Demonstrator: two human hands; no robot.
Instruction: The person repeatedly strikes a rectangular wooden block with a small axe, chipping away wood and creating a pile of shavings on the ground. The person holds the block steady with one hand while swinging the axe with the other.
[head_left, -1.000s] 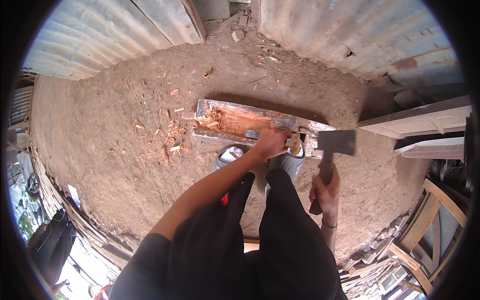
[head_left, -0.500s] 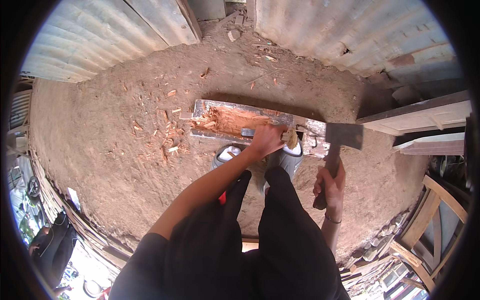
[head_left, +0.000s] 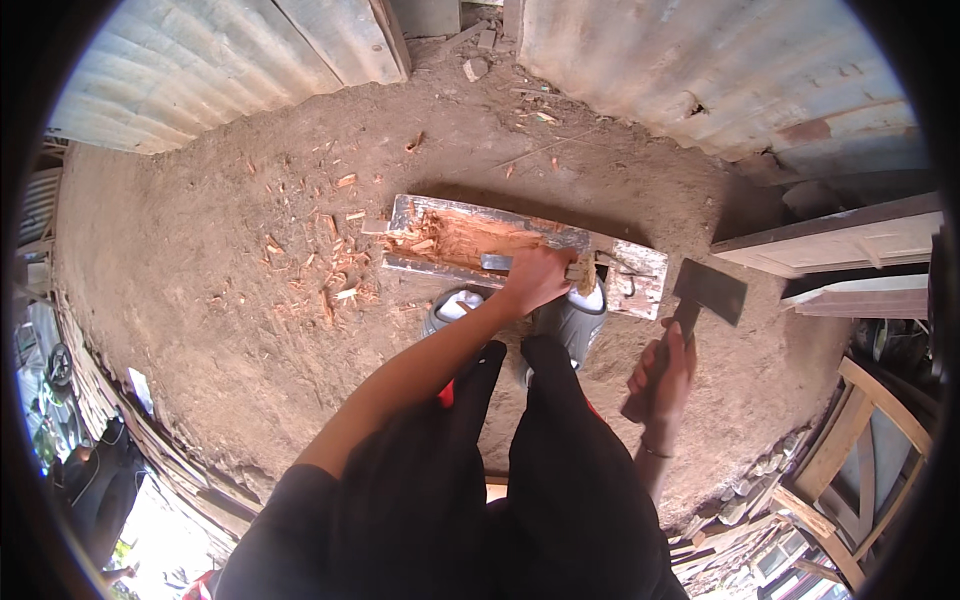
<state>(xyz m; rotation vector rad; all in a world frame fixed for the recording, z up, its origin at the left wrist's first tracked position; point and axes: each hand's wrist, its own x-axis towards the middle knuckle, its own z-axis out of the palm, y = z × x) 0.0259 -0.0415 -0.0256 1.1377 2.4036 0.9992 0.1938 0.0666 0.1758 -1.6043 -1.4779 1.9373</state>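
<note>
A weathered wooden block (head_left: 465, 236) with a roughly hollowed, reddish trough lies on the ground in front of my shoes. My left hand (head_left: 540, 282) is closed round a chisel (head_left: 495, 262), its flat metal blade pointing left into the trough. The frayed end of the chisel's handle sticks out to the right of my fist. Off to the right of the block, my right hand (head_left: 668, 372) grips the wooden handle of a hatchet (head_left: 712, 291). Its broad, dark head is raised, apart from both chisel and block.
Reddish wood chips (head_left: 340, 285) are scattered over the dirt floor left of the block. My grey shoes (head_left: 574, 332) stand close against its near side. Corrugated metal sheets (head_left: 690, 70) line the far side. A wooden frame (head_left: 860, 450) and stacked timber sit at the right.
The hatchet in my right hand has swung a little to the right, away from the block, and its head has tilted. My left hand and the chisel stay in place.
</note>
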